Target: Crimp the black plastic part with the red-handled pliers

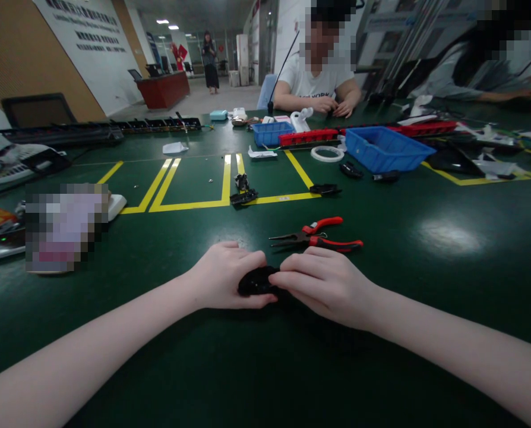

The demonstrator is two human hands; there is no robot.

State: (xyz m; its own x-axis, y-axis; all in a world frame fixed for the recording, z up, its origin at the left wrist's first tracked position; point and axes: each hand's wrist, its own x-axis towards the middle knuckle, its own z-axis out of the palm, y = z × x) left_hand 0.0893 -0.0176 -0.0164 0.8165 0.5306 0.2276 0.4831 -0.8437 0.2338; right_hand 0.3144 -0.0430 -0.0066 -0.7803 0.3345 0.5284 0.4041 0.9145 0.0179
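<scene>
Low over the green table, a small black plastic part [257,282] with a rounded, glossy surface is between my two hands. My left hand [230,276] is closed round its left side, thumb below and fingers above. The fingers of my right hand [321,282] pinch together at its right end and hide that end. Just beyond my right hand lie red-handled long-nose pliers [312,236], jaws pointing left. Farther off, several black plastic pieces [243,195] rest by the yellow tape lines.
A blue bin [383,148] and a smaller blue tray [272,133] stand at the back, beside a white ring [326,154] and red strips [309,138]. A blurred-out flat item [67,229] lies to the left. A person [316,83] sits opposite, hands on the table.
</scene>
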